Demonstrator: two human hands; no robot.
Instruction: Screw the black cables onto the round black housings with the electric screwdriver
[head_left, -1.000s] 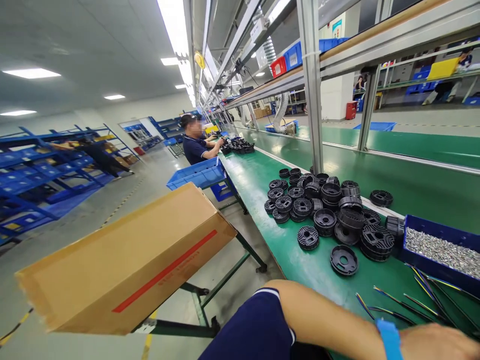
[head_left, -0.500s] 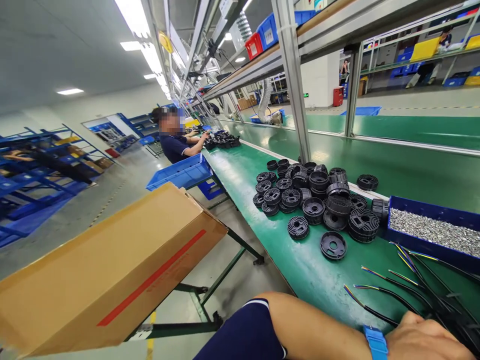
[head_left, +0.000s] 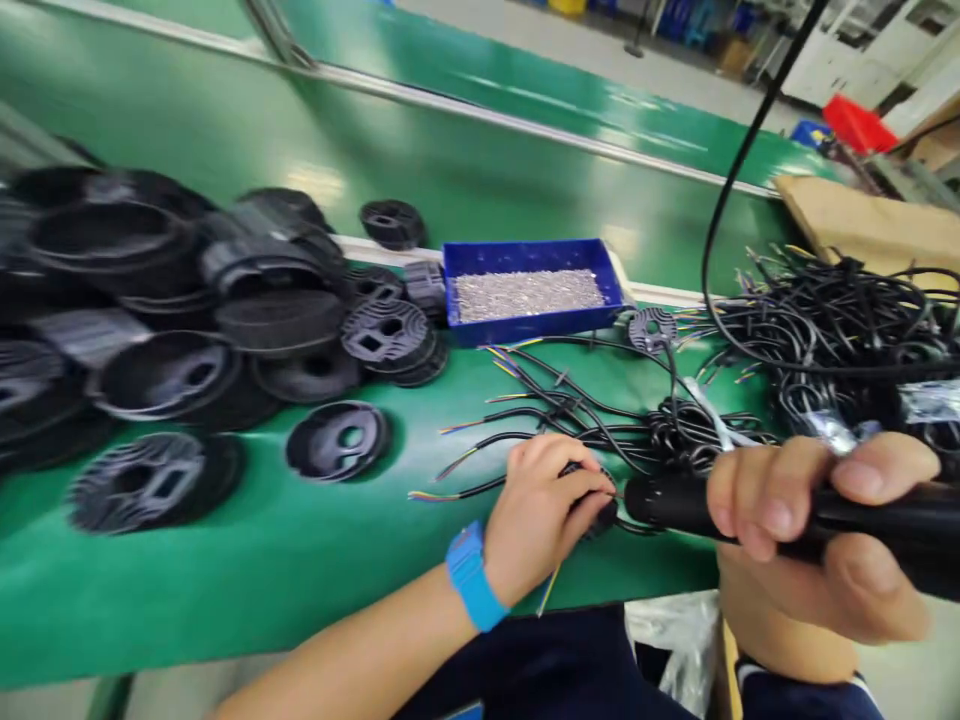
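My left hand (head_left: 541, 515), with a blue wrist strap, is closed around a small round black plastic housing (head_left: 602, 520) near the table's front edge. Coloured wire ends stick out beneath the hand. Wrapped in my right hand (head_left: 814, 520) is a black electric screwdriver (head_left: 671, 500), held almost level. Its tip points left at the housing; whether it touches is hard to tell. Behind my left hand, black cables (head_left: 517, 418) with bared coloured wires fan out on the green table. A loose black round cover (head_left: 337, 440) lies to the left.
Round black housings (head_left: 157, 260) are piled at the left. A blue bin (head_left: 525, 328) of small metal screws stands behind the cables. A tangled cable heap (head_left: 832, 320) lies at the right, near cardboard (head_left: 870, 225). A black cord (head_left: 739, 170) hangs down at the right.
The view has swung right and down to the table. My left hand now shows holding the housing, and my right hand with the screwdriver has come into view.
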